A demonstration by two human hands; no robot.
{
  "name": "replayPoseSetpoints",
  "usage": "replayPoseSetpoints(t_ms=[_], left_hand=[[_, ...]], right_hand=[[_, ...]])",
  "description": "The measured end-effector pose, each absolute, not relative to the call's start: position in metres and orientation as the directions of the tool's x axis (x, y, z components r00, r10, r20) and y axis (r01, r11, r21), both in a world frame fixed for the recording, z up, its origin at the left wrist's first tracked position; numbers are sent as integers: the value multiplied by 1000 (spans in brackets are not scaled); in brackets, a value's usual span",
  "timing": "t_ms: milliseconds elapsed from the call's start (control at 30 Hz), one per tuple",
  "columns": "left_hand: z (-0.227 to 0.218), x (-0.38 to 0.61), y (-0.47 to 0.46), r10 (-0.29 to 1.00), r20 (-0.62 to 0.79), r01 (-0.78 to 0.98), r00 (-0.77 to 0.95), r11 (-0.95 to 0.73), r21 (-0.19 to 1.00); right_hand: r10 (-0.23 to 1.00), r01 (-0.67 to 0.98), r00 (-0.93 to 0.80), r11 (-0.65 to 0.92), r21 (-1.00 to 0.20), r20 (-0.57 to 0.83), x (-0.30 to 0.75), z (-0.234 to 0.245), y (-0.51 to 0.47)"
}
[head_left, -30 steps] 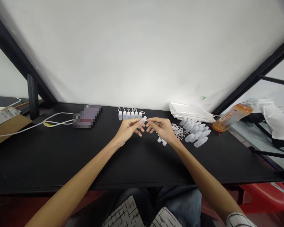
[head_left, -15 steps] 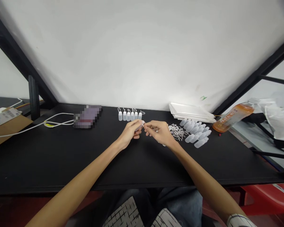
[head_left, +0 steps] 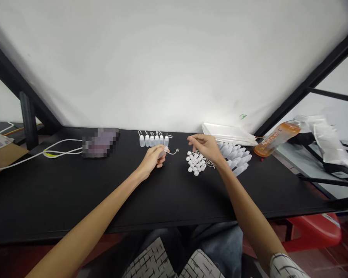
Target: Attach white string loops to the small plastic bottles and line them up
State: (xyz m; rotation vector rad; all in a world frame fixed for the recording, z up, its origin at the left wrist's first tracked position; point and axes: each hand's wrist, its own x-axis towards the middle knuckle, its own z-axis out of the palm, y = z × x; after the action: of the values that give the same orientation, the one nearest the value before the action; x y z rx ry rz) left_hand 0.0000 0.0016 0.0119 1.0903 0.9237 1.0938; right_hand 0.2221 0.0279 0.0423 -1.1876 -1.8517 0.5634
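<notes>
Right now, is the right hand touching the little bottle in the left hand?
Apart. The head view shows bare black table between the right hand and the bottle held in the left hand.

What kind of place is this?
Probably an assembly bench: a row of upright bottles on the black table, a pile of lying bottles beside loose caps, the left hand holding a small bottle.
</notes>
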Motion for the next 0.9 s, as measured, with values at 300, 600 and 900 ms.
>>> replayPoseSetpoints(t_ms=[300,600,900], left_hand=[[14,-2,-4,973,23,78,229,-42,996],[11,-4,-2,947,78,63,312,-103,993],[15,-2,-5,967,98,128,234,-131,983]], right_hand=[[926,890,-323,367,-270,194,237,47,30],[898,905,-407,422,-61,166,216,37,25],[870,879,-431,465,-107,238,193,32,14]])
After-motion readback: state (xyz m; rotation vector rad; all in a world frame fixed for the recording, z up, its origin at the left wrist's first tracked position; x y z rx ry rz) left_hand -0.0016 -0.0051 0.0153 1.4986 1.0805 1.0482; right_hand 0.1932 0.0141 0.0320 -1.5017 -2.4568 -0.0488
